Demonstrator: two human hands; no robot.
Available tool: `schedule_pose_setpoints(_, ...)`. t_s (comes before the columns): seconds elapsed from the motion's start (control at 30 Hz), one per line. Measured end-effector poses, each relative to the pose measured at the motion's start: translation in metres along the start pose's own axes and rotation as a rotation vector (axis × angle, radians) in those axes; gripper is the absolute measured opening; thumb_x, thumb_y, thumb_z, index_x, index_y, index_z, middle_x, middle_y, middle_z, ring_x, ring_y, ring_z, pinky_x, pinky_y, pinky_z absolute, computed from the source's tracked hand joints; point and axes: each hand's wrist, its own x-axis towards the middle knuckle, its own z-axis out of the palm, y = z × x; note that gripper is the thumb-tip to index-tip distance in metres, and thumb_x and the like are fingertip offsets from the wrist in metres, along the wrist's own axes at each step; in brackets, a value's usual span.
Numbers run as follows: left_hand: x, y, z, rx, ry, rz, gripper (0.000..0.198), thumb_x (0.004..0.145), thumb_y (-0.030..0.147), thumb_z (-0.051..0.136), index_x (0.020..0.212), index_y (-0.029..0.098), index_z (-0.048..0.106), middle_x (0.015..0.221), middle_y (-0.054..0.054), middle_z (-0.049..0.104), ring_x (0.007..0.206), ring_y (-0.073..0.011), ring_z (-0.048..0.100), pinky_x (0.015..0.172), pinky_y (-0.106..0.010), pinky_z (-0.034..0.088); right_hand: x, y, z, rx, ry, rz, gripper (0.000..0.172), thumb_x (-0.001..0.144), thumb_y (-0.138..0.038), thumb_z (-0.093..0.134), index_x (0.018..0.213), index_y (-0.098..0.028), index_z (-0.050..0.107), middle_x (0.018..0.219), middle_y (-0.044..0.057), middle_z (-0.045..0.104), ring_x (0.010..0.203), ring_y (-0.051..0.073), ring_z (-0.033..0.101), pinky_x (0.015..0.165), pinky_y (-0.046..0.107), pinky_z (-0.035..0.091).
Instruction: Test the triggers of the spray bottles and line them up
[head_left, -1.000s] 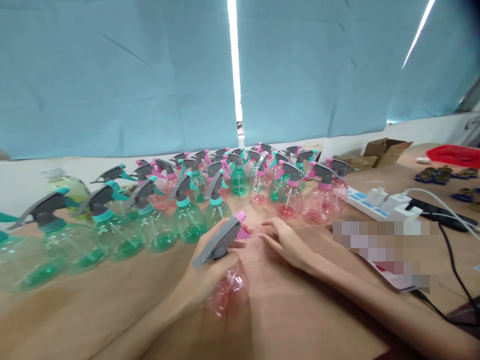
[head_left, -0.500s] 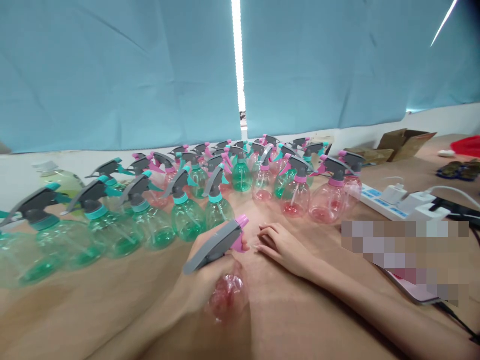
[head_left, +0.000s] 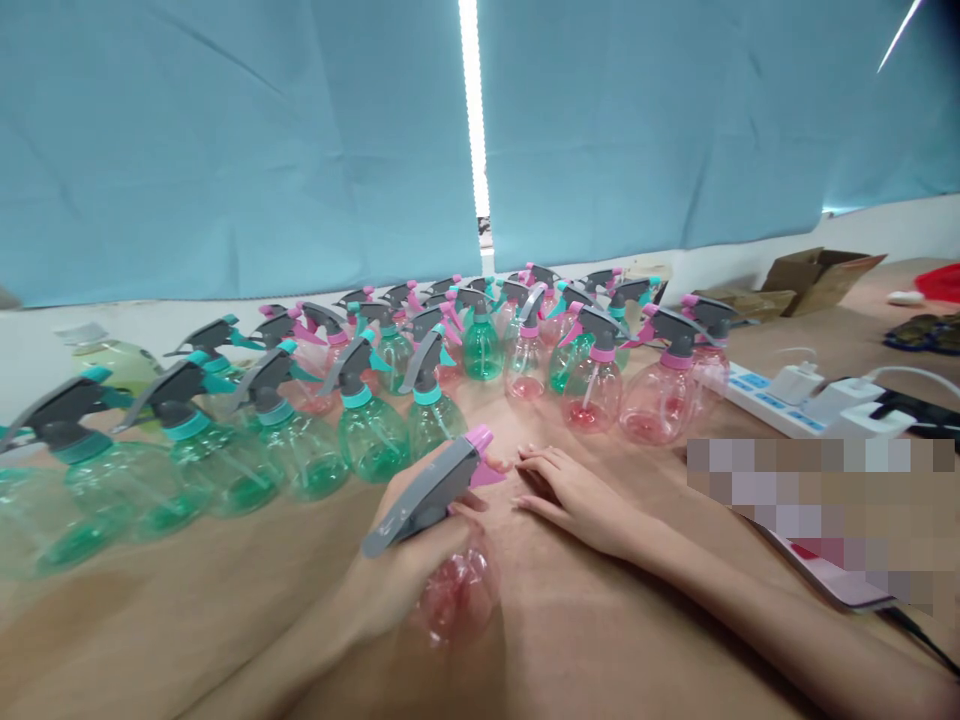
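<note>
Little changed: your left hand point(head_left: 421, 553) still clasps the pink bottle point(head_left: 465, 595), six o'clock. Your right hand point(head_left: 589, 500), five o'clock, lies loosely spread, empty.

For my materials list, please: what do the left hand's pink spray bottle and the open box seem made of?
Pink spray bottle: probably glossy plastic, see-through with bright glints, though glass cannot be excluded.
Open box: likely matte cardboard, plain brown and folded in flat panels.

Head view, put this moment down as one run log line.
left hand: gripping pink spray bottle near neck | right hand: empty, beside it | green bottles: row at left
</note>
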Motion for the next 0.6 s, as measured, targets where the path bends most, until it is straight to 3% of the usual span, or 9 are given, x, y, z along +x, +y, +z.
schedule_pose_setpoints(0.13, 0.0021, 0.0077, 0.0017, 0.107, -0.036, 0.085, 0.039, 0.067, 0.019, 0.057, 0.104, 0.024, 0.067, 0.087, -0.002, 0.066, 0.084, -0.0222, 0.062, 0.077, -0.033, 0.049, -0.0017, -0.0016, -0.0052, -0.025, -0.060, 0.007, 0.042, 0.094, -0.042, 0.054, 0.124, -0.012, 0.058, 0.133, 0.017, 0.058, 0.128, 0.030, 0.050, 0.109, 0.047, 0.038)
schedule_pose_setpoints(0.3, 0.0040, 0.0038, -0.0011, 0.040, -0.094, 0.085, 0.051, 0.069, 0.014, 0.055, 0.117, 0.026, 0.063, 0.107, -0.003, 0.069, 0.090, -0.0231, 0.063, 0.087, -0.037, 0.049, -0.0036, -0.0015, -0.0057, -0.038, -0.112, 0.031, 0.052, 0.095, -0.045, 0.050, 0.133, -0.010, 0.054, 0.143, 0.017, 0.050, 0.136, 0.029, 0.041, 0.115, 0.048, 0.030)
schedule_pose_setpoints(0.43, 0.0049, 0.0021, -0.0017, 0.087, -0.068, 0.049, 0.051, 0.065, 0.013, 0.056, 0.114, 0.026, 0.066, 0.091, -0.002, 0.071, 0.086, -0.0245, 0.064, 0.081, -0.037, 0.051, -0.0037, -0.0004, -0.0045, -0.032, -0.106, 0.028, 0.052, 0.095, -0.046, 0.048, 0.134, -0.012, 0.054, 0.143, 0.016, 0.049, 0.138, 0.029, 0.039, 0.115, 0.048, 0.030)
schedule_pose_setpoints(0.6, 0.0042, 0.0052, -0.0005, 0.104, -0.046, 0.042, 0.049, 0.066, 0.015, 0.057, 0.113, 0.026, 0.066, 0.088, -0.001, 0.070, 0.086, -0.0240, 0.064, 0.080, -0.037, 0.051, -0.0031, -0.0005, -0.0061, -0.052, -0.133, 0.027, 0.055, 0.095, -0.047, 0.047, 0.135, -0.010, 0.052, 0.145, 0.016, 0.047, 0.138, 0.028, 0.039, 0.116, 0.047, 0.029)
